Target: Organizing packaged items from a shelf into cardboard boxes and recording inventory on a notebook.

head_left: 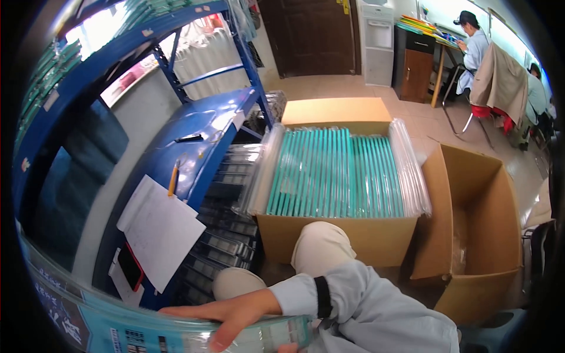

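While the right hand (244, 315) gripped a teal pack (206, 335), a loaded carton (376, 238) stood ahead

From my remote seat, I had the right hand clamped on the clear-wrapped teal pack at the bottom of the head view, thumb on its near face and fingers along its top edge. A sliver of skin (288, 349) showed at the lower rim; I could not tell whether it was the left hand, nor how that hand was set. Beyond the knees (321, 247), the carton held upright teal slabs (312, 170), with clear wrap (410, 170) along its right side. Just right of it stood an open brown box (485, 223). To the left, I saw paper (162, 229), a yellow pencil (173, 179) and a phone (130, 267).
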Tool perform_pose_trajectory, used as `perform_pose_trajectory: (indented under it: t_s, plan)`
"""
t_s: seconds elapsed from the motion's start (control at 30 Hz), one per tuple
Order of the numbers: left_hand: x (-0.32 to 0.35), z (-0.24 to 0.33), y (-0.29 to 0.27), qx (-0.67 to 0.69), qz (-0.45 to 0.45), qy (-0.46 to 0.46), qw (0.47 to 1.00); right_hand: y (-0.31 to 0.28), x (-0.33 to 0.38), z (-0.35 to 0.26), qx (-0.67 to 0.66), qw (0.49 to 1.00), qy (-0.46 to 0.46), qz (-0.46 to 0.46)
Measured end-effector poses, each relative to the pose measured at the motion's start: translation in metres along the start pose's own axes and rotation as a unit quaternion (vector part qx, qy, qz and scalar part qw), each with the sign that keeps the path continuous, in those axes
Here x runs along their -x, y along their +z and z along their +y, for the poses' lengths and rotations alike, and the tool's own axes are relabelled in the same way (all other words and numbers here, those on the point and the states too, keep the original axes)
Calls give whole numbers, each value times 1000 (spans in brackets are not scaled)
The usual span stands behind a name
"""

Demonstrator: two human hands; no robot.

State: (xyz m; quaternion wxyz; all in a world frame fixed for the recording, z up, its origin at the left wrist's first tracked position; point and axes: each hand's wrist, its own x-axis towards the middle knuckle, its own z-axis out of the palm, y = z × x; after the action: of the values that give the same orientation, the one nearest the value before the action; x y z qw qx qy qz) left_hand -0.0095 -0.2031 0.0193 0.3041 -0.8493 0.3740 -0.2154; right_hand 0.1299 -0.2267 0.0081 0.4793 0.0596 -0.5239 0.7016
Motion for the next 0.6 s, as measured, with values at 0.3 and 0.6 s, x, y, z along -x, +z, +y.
perform_pose_trajectory:
  t_s: [0.3,0.6]
  plan:
    - [-1,7,79,585,379,-492,521,37,111,-2,311,871,-72,373]
    - [-82,4,191,880,264,-348,186,44,157,11,297,673,-122,666]
